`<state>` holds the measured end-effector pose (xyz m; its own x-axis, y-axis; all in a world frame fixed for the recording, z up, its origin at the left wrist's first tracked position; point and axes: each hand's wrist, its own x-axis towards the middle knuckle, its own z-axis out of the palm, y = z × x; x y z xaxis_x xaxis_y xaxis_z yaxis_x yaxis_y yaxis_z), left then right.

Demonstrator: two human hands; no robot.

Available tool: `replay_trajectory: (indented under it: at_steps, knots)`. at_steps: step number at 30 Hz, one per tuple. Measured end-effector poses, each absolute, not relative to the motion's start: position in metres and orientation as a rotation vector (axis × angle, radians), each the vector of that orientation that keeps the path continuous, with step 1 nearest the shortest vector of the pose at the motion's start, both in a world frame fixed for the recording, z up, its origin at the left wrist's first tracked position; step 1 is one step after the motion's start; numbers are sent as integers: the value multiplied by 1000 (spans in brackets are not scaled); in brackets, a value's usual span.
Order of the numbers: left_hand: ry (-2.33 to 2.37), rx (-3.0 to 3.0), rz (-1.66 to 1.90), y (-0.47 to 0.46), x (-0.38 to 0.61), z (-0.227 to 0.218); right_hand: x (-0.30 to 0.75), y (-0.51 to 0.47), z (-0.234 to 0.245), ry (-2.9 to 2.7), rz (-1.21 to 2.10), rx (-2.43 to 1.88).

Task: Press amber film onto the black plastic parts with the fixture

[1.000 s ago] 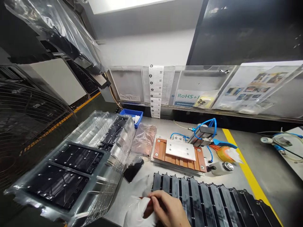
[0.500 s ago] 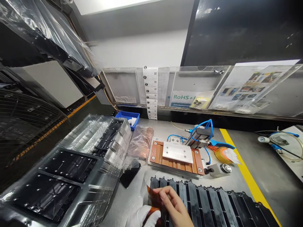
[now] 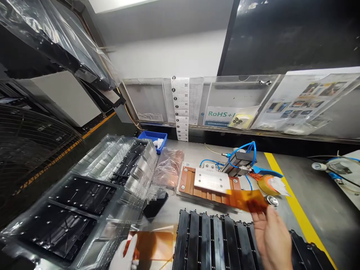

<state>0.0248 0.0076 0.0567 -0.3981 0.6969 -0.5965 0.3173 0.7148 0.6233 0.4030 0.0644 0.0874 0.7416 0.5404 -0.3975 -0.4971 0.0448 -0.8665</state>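
Observation:
My bare right hand (image 3: 272, 234) pinches an amber translucent film piece (image 3: 247, 200). The film reaches left past the front right corner of the orange-brown fixture (image 3: 187, 180) and hides part of it. At the lower left, my white-gloved left hand (image 3: 125, 253) grips a flat amber film sheet (image 3: 157, 243) by its left edge, thumb on top. Clear plastic shows along the sheet's upper edge. Between my hands lies a row of several long black plastic parts (image 3: 206, 240), partly covered by my right hand. A silver plate (image 3: 212, 182) rests on the fixture.
Clear trays with black panels (image 3: 81, 195) stand stacked on the left. Near them are a dark phone (image 3: 155, 204), a bagged copper-coloured stack (image 3: 168, 167) and a blue bin (image 3: 152, 137). A tape roll (image 3: 267, 183) and yellow line (image 3: 295, 210) are on the right.
My hands have moved apart. The right hand has swung right and up with one amber film piece, while the left has moved left with the amber sheet, now more visible.

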Motion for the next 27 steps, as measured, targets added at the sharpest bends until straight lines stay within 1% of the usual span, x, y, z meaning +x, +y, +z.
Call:
replay_trajectory:
  at_steps: [3,5,8,10,12,15,18,20,23,27]
  knots:
    - [2070,899,329,9,8,22,426,65,99,-212,784,-1389]
    - [2108,978,232,10,7,3,433,64,104,-347,812,-1523]
    - [2133,1248,123,14,16,-9,436,61,106,-566,857,-1729]
    - [2120,1454,136,21,30,2,431,59,106,-737,984,-1768]
    - [2013,1466,221,31,50,28,421,57,107,-941,1191,-1733]
    - [1624,1176,230,53,91,77,400,56,117,-1303,1431,-1645]
    - [1294,1139,226,73,136,114,379,60,132,-1542,1532,-1609]
    - [1168,1216,205,83,159,124,371,64,140,-1595,1565,-1596]
    - [1151,1386,149,91,181,125,369,67,145,-1575,1589,-1560]
    - [1223,1500,119,102,186,122,390,63,131,-1408,1654,-1589]
